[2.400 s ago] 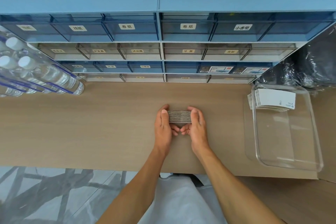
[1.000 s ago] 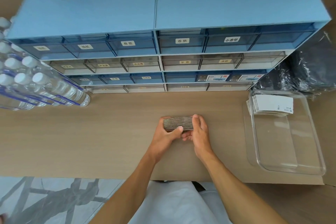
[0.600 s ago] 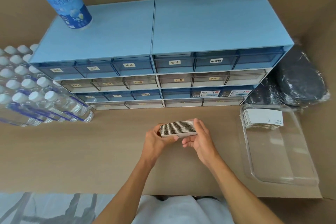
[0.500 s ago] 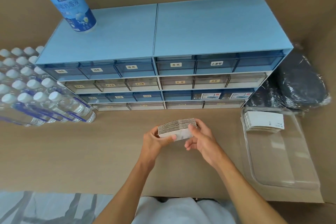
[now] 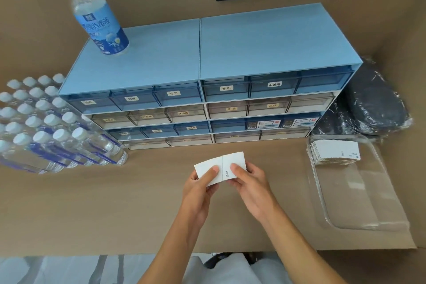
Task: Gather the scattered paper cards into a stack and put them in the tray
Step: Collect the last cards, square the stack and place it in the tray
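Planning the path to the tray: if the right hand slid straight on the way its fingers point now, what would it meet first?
The right hand points up-left, not toward the clear plastic tray. Past the white card stack it holds, bare table, then probably the blue drawer cabinet's bottom drawers; depth is unclear.

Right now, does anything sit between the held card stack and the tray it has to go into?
Nothing visible does. Both hands, left hand and right hand, hold the card stack above bare table; the stretch rightward to the clear tray is open. An earlier pile of cards fills the tray's far end.
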`<state>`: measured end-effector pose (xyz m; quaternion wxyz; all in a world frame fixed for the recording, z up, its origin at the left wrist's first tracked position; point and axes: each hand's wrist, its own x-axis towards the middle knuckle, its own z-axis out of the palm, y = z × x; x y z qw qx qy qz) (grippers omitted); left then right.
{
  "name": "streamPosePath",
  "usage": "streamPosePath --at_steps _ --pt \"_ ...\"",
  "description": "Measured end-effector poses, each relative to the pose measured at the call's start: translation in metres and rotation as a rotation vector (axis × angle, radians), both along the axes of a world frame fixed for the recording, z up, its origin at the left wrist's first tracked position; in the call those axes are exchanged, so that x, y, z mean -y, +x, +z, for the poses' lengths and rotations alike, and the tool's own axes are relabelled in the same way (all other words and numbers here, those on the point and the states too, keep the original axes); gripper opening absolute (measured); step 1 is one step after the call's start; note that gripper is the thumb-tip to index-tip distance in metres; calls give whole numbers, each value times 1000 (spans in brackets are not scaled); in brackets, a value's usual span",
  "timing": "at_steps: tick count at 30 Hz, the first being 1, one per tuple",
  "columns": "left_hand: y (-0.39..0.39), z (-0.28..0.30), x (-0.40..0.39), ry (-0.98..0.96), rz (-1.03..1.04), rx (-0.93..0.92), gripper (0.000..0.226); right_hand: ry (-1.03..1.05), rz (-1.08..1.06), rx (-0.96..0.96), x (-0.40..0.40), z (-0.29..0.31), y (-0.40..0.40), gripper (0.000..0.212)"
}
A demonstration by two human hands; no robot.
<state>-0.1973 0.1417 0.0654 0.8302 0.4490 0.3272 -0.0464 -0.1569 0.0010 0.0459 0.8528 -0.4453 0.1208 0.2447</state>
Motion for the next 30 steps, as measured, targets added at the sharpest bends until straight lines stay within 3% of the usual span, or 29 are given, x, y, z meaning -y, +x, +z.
streamPosePath --at_steps 9,17,30 --pt "-4 2 31 -256 71 -38 26 -105 -313 -36 7 13 -21 17" --pt "3 13 86 -299 -48 -44 26 -134 -536 -39 53 28 -38 14" --pt "25 4 233 -377 -127 -184 38 115 -771 -286 178 23 -35 32"
